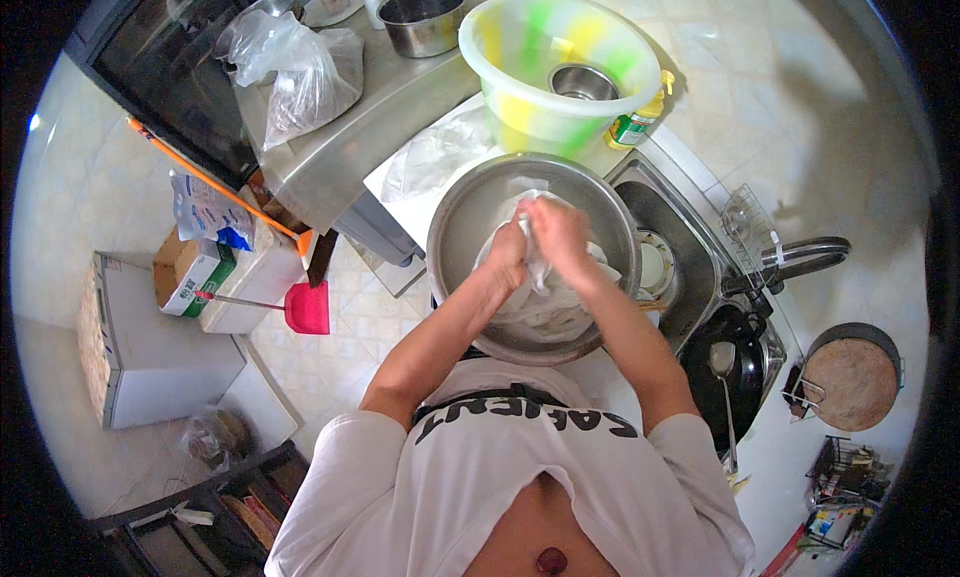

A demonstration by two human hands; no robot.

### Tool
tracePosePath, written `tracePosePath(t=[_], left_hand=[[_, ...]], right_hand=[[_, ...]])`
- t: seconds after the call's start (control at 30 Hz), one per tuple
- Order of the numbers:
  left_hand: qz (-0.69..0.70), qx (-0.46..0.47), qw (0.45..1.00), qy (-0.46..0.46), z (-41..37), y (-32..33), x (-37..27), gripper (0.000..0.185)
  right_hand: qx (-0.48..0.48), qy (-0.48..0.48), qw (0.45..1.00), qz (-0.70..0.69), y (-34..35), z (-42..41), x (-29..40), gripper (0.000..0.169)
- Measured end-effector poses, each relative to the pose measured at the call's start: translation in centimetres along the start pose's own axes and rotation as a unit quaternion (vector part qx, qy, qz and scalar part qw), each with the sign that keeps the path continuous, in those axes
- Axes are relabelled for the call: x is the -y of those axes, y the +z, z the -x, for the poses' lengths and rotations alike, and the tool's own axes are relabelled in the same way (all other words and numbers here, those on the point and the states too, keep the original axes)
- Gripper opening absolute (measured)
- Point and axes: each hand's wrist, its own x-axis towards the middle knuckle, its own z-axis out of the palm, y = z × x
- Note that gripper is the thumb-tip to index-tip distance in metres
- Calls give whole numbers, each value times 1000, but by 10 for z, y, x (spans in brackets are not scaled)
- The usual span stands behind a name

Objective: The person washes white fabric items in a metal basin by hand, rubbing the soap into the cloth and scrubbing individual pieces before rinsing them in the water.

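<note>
My left hand (509, 248) and my right hand (559, 236) are side by side over a wide stainless steel basin (459, 224). Both are closed on a bunched white cloth (537, 266), which rises between them. The lower part of the cloth lies in folds at the bottom of the basin, in what looks like cloudy water. My right hand is slightly blurred. The basin stands close against my front, its right side overlapping the edge of a steel sink (694, 292).
A striped translucent plastic tub (517, 101) holding a small metal bowl (583, 82) stands behind the basin. Beside it is a yellow pump bottle (637, 123). To the right are a faucet (810, 254), a black wok (716, 374) with a ladle, and plates (654, 266) in the sink.
</note>
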Motion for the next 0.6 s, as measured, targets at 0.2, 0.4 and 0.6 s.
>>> tracePosePath(t=[0.2, 0.4, 0.6], left_hand=[[-17, 54, 998, 21, -14, -8, -10, 64], [-86, 144, 983, 75, 8, -12, -30, 68], [-298, 187, 913, 207, 17, -25, -33, 26]], right_hand=[[55, 259, 924, -275, -23, -11, -26, 58], [176, 233, 916, -274, -35, -8, -13, 35], [84, 259, 906, -324, -41, 0, -19, 19]])
